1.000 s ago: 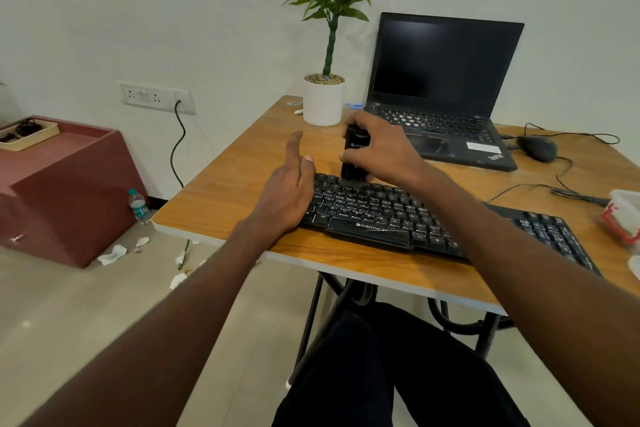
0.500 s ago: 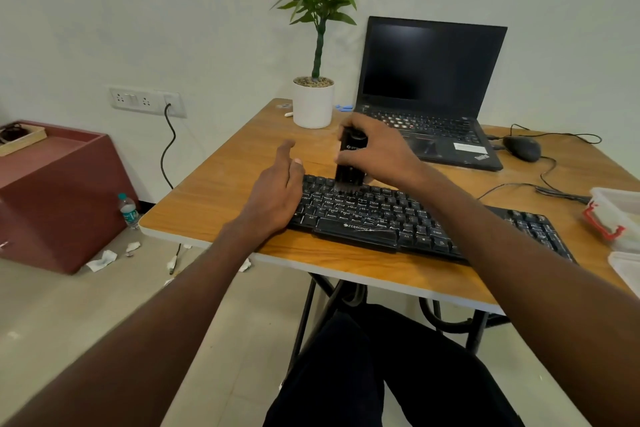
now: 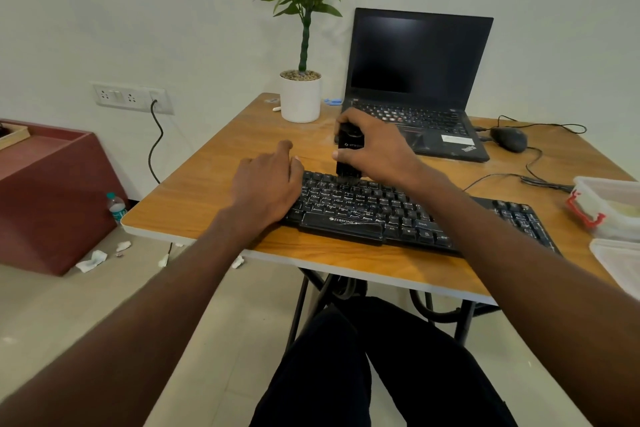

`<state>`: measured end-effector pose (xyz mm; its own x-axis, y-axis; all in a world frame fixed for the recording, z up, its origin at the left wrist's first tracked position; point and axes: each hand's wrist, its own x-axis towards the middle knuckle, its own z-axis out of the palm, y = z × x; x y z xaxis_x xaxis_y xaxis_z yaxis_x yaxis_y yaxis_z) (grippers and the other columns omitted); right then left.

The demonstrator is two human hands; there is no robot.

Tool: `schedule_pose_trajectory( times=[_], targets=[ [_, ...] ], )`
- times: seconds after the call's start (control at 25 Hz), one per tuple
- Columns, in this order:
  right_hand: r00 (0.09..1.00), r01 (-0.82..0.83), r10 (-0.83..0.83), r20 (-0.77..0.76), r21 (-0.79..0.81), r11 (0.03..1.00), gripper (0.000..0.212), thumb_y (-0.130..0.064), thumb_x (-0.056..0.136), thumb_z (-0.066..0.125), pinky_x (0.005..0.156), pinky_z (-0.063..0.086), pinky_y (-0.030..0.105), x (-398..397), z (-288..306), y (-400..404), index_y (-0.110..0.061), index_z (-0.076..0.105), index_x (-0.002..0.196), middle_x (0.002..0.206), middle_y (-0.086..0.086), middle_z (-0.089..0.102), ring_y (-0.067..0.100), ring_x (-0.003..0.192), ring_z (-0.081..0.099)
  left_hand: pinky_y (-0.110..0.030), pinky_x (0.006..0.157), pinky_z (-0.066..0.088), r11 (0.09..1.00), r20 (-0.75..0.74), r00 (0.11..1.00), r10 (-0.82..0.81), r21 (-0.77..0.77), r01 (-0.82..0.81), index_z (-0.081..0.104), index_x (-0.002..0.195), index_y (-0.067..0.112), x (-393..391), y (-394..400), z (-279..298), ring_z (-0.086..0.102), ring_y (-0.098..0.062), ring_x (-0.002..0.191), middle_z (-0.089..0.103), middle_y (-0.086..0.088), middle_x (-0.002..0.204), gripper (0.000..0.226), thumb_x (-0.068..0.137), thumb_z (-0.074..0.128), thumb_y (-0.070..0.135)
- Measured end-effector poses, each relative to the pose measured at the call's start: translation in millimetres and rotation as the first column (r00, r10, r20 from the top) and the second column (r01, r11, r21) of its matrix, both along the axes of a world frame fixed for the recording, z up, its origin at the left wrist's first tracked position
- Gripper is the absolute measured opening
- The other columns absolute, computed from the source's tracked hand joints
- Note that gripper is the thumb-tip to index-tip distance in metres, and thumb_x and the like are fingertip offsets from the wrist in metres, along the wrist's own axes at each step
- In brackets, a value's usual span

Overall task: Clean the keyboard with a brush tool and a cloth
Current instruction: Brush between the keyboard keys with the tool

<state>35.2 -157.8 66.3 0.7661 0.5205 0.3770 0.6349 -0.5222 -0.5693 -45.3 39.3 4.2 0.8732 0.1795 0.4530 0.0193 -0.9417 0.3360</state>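
Note:
A black keyboard [image 3: 381,211] lies across the front of the wooden table [image 3: 214,198]. My right hand [image 3: 374,146] grips a black brush tool [image 3: 349,156] upright, its bristles down on the keyboard's top row of keys. My left hand [image 3: 266,184] rests flat on the keyboard's left end, fingers straight and relaxed, holding it steady. No cloth is visible.
An open black laptop [image 3: 415,80] and a potted plant [image 3: 300,97] stand at the back of the table. A mouse [image 3: 509,139] with cables lies at the right. Clear plastic containers [image 3: 609,208] sit at the right edge. A red cabinet [image 3: 52,198] stands on the left.
The brush tool and my right hand stay on the keyboard's top row with only slight shifts. My left hand's fingers have lowered and lie flatter. The camera view has drifted a little.

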Motion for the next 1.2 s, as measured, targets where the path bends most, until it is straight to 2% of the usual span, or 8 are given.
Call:
schedule_pose_trajectory(
  times=[0.12,0.28,0.52,0.64,0.76,0.88,1.0,1.2],
  targets=[
    [1.000,-0.005,0.005,-0.015,-0.023,1.000,0.037,-0.026,0.087,0.077,0.077,0.053,0.027,-0.5,0.2,-6.6,-0.032,0.057,0.117,0.105,-0.011,0.064,0.012,0.095,0.063,-0.046,0.091,0.049,0.998,0.038,0.998,-0.057,-0.012,0.058,0.045,0.148,0.014,-0.3,-16.9,-2.8,0.061,-0.020,0.072,0.068,0.003,0.080,0.052,0.108,0.026,0.041],
    [0.991,0.122,-0.105,0.079,-0.271,0.955,0.045,-0.025,0.083,0.075,0.077,0.051,0.033,1.7,16.0,-17.7,-0.030,0.058,0.124,0.106,-0.006,0.061,0.019,0.096,0.061,-0.037,0.074,0.036,0.998,0.100,0.995,-0.016,-0.057,0.022,0.046,0.146,0.011,-4.4,-22.9,-5.0,0.046,-0.007,0.058,0.054,0.008,0.064,0.042,0.111,0.035,0.032],
    [0.998,0.059,-0.058,-0.034,0.023,0.998,0.038,-0.025,0.090,0.077,0.068,0.057,0.024,-0.7,-1.7,-18.3,-0.028,0.056,0.122,0.109,-0.005,0.064,0.017,0.093,0.067,-0.038,0.065,0.038,0.995,0.052,0.999,0.005,-0.101,0.000,0.046,0.146,0.018,-7.7,-23.5,-3.9,0.058,-0.021,0.069,0.064,-0.001,0.075,0.043,0.111,0.031,0.040],
    [0.982,0.178,-0.171,0.084,-0.077,0.981,0.041,-0.022,0.086,0.075,0.064,0.049,0.018,5.3,0.5,-24.2,-0.029,0.057,0.122,0.107,-0.004,0.065,0.017,0.090,0.064,-0.039,0.065,0.038,0.994,0.055,0.998,0.015,-0.110,-0.009,0.047,0.144,0.019,-8.2,-24.5,-3.1,0.059,-0.024,0.071,0.064,-0.001,0.075,0.043,0.111,0.031,0.040],
    [0.997,0.064,-0.064,-0.043,-0.005,0.998,0.040,-0.021,0.087,0.077,0.071,0.062,0.032,1.2,3.4,-17.5,-0.028,0.058,0.122,0.107,-0.010,0.062,0.015,0.096,0.064,-0.039,0.064,0.038,0.994,0.053,0.998,0.020,-0.107,-0.015,0.049,0.143,0.019,-7.8,-24.2,-4.0,0.059,-0.023,0.071,0.062,0.000,0.074,0.043,0.111,0.030,0.040],
    [0.985,0.135,-0.125,0.120,-0.078,0.988,0.042,-0.022,0.088,0.075,0.079,0.054,0.032,1.8,1.8,-12.3,-0.028,0.057,0.125,0.107,-0.007,0.065,0.016,0.096,0.062,-0.039,0.064,0.041,0.994,0.047,0.999,0.025,-0.104,-0.020,0.049,0.143,0.019,-7.3,-23.5,-3.7,0.059,-0.023,0.070,0.061,0.000,0.073,0.043,0.111,0.030,0.040],
    [0.998,0.064,-0.064,-0.017,-0.014,0.998,0.040,-0.023,0.087,0.077,0.075,0.056,0.030,3.0,1.2,-12.5,-0.030,0.057,0.121,0.109,-0.008,0.063,0.017,0.100,0.064,-0.039,0.063,0.038,0.994,0.053,0.998,0.023,-0.105,-0.017,0.049,0.143,0.019,-7.6,-24.2,-3.6,0.056,-0.018,0.067,0.060,0.001,0.072,0.042,0.111,0.030,0.039],
    [0.999,0.047,-0.047,0.005,0.039,0.998,0.037,-0.025,0.089,0.078,0.072,0.059,0.028,1.3,-3.0,-7.9,-0.029,0.057,0.119,0.112,-0.005,0.064,0.016,0.101,0.065,-0.040,0.065,0.043,0.996,0.042,0.999,0.018,-0.092,-0.014,0.049,0.143,0.020,-7.6,-23.5,-3.0,0.060,-0.023,0.072,0.063,-0.001,0.076,0.042,0.110,0.031,0.039]
  ],
)
